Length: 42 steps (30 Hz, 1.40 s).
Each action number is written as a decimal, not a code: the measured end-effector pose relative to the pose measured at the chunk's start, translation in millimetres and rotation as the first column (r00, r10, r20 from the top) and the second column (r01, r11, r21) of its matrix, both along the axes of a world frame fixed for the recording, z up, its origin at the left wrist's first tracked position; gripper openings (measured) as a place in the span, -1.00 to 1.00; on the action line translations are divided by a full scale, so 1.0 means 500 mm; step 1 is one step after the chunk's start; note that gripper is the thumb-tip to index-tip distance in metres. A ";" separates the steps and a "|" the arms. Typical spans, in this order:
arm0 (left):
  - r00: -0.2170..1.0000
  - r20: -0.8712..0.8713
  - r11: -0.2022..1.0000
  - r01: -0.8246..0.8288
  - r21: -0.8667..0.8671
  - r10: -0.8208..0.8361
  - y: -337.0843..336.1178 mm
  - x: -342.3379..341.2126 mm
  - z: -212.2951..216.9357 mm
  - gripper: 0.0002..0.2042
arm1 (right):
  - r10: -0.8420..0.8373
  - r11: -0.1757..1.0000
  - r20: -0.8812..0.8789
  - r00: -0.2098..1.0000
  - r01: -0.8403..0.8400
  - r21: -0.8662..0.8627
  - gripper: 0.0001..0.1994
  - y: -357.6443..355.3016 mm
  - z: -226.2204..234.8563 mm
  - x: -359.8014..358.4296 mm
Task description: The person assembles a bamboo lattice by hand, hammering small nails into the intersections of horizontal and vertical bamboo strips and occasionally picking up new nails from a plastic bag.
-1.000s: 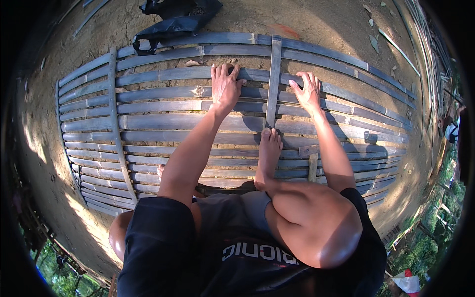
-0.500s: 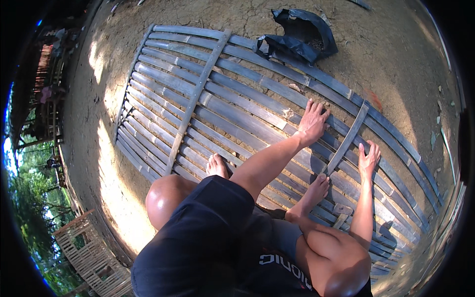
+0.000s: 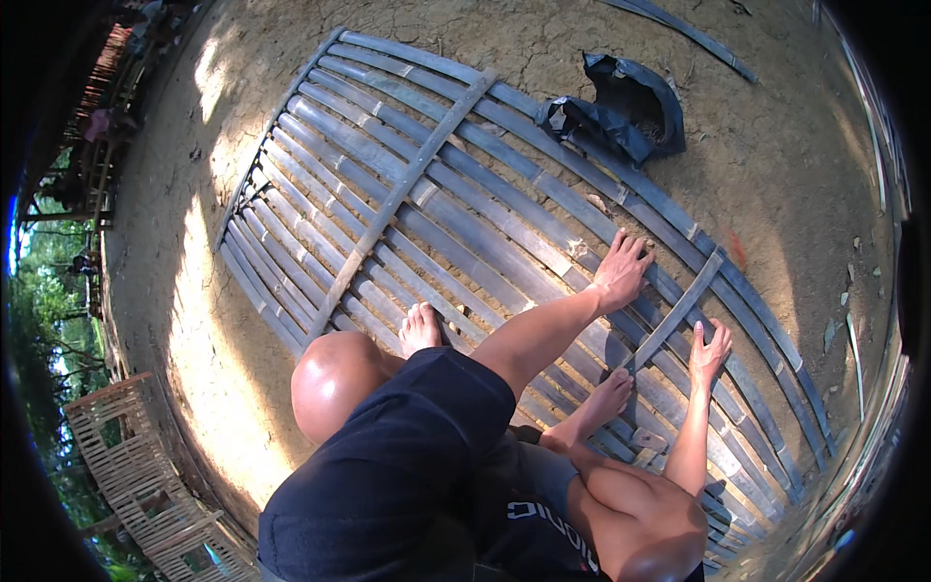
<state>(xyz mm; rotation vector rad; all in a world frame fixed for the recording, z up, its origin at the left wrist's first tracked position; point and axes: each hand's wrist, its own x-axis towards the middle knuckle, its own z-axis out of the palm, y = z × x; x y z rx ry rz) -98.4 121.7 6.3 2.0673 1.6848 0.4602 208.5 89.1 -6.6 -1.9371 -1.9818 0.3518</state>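
Observation:
A large panel of weathered grey bamboo slats (image 3: 490,278) lies flat on the ground, with narrow crosspieces laid over it. My left hand (image 3: 623,274) rests on the slats left of the right-hand crosspiece (image 3: 676,312), fingers stretched out and apart. Beyond that same crosspiece, my right hand (image 3: 710,354) touches other slats, its thumb held away from the fingers. Neither hand grips anything that I can see. Both my bare feet stand on the panel; the right foot (image 3: 606,398) is close to the crosspiece's near end.
An opened black plastic bag (image 3: 635,112) with dark contents lies at the panel's far edge. Past it, a loose bamboo strip (image 3: 693,37) is on the cracked dirt. A slatted bamboo frame (image 3: 145,485) stands at lower left. Long thin strips run along the right side.
The view has shifted a little, so the panel and bag sit differently in the picture. Both hands stay at about the same places on the slats.

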 end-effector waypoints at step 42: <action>0.996 -0.023 0.993 0.092 0.067 -0.091 0.011 -0.012 0.002 -0.44 | -0.103 0.993 -0.159 0.982 0.111 0.047 -0.58 -0.011 0.026 -0.027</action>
